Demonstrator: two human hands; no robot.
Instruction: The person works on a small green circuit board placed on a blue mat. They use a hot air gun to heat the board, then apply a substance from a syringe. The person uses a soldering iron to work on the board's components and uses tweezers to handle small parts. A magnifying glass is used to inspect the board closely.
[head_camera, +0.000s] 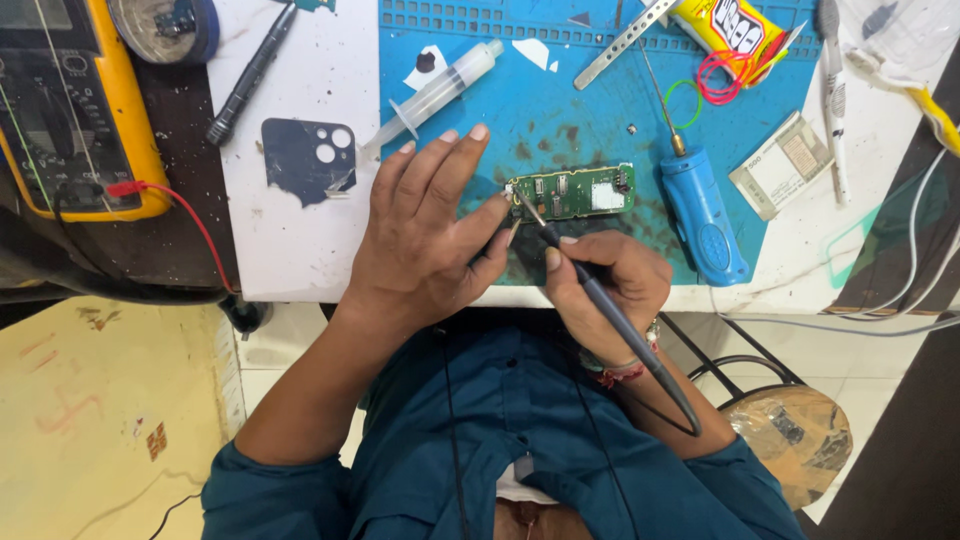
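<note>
A small green circuit board (572, 193) lies flat on a blue work mat (470, 110), near the mat's front edge. The left hand (425, 235) rests beside the board's left end, fingers spread and extended, thumb tip touching the board's corner. The right hand (605, 285) is closed around a black soldering iron (600, 310), held like a pen; its metal tip meets the board's left end.

On the mat behind the board lie a clear syringe (440, 90), metal tweezers (620, 40) and a blue-handled tool (703, 215) just right of the board. A yellow glue tube (730, 25) sits at the mat's far edge.

The mat covers part of a white table (290, 240), stained and scuffed. Left of the mat lie a dark phone back cover (300, 160) and a black pen-shaped tool (250, 75). A yellow multimeter (75, 110) stands at the far left, with a red lead. Below the table edge, a cream floor (110, 420) shows at the left.
</note>
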